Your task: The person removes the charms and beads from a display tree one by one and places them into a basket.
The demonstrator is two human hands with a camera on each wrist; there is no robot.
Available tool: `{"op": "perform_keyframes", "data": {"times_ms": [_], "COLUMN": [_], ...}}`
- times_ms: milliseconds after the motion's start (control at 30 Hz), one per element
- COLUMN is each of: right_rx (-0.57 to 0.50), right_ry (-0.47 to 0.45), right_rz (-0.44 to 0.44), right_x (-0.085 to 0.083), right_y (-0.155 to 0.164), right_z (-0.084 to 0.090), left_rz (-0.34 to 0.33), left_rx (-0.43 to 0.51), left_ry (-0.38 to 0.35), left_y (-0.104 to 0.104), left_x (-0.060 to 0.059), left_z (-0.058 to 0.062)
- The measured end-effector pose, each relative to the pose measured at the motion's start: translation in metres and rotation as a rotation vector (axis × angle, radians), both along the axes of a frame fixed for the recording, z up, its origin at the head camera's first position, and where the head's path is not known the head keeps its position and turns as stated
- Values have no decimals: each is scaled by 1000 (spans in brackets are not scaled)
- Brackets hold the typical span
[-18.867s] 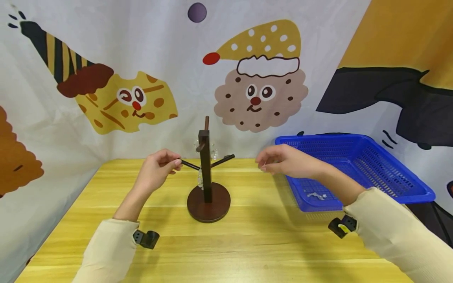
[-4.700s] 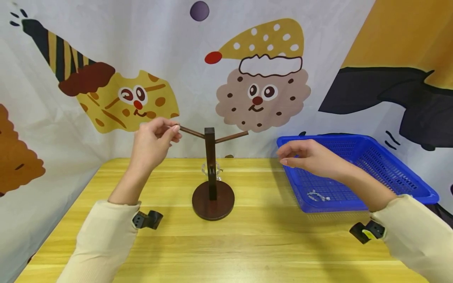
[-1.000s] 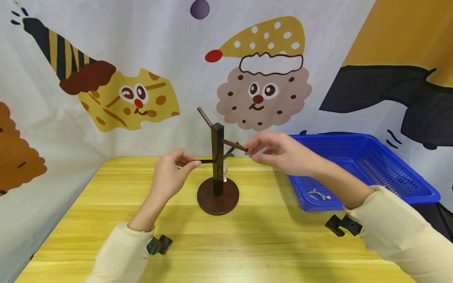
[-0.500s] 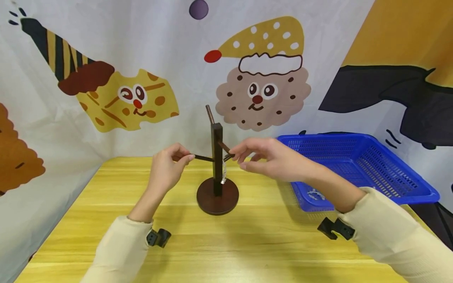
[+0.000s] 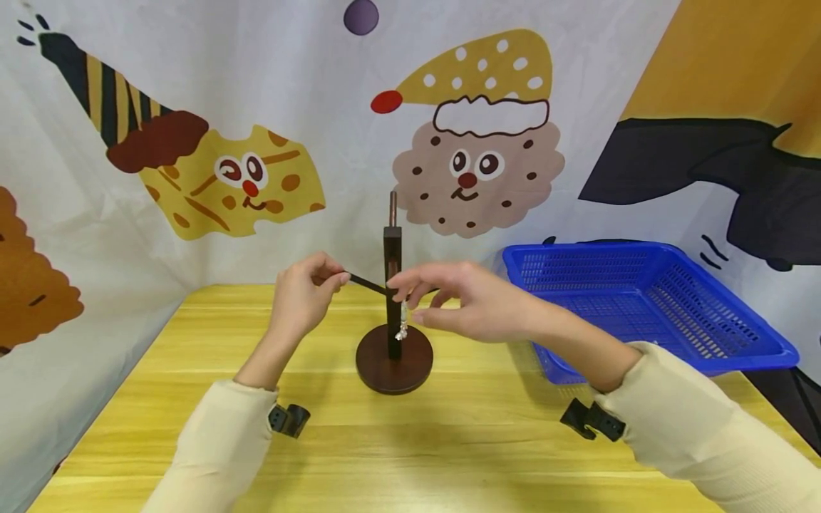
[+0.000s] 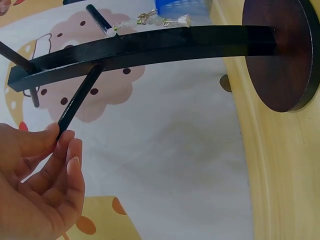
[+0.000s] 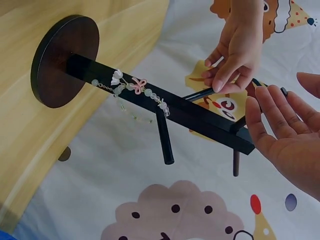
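Observation:
A dark wooden bracelet stand point(image 5: 393, 249) with a round base point(image 5: 368, 370) stands upright on the table. My left hand point(image 5: 304, 292) pinches the end of its lower left peg point(image 6: 80, 97) between thumb and fingertips. Level with the upper part of the post is my right hand point(image 5: 477, 299), fingers nearly straight, close to the upper peg that points toward me; whether they touch it I cannot tell. On the other lower peg point(image 7: 165, 142) hangs a beaded bracelet point(image 7: 147, 91) with a pink bow and a white flower charm.
At the right sits a blue plastic basket point(image 5: 725, 328), part of its inside hidden by my right forearm. A printed cloth point(image 5: 256, 64) hangs behind the wooden table point(image 5: 385, 449).
The stand has turned, swinging the upper right peg round toward me. My right hand has moved left along with it, and my left hand, on the lower peg, a little up and away.

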State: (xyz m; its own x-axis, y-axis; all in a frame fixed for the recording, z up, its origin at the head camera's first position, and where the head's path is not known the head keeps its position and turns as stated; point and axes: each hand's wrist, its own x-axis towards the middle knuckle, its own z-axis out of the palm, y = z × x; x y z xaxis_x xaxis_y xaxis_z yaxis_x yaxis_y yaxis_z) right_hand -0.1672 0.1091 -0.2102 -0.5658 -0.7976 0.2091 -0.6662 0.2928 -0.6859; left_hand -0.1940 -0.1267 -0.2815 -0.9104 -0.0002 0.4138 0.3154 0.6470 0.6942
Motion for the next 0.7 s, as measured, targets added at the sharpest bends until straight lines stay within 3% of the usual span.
{"op": "perform_keyframes", "data": {"times_ms": [467, 700], "right_rx": [1, 4], "right_ry": [-12, -49], "right_rz": [14, -52], "right_x": [-2, -7], "right_y": [3, 8], "right_z": [-4, -13], "left_rz": [-3, -9], "left_rx": [-18, -9], "left_ry": [1, -27], "left_y": [-2, -2], "left_x": [0, 0], "left_z": [0, 0]}}
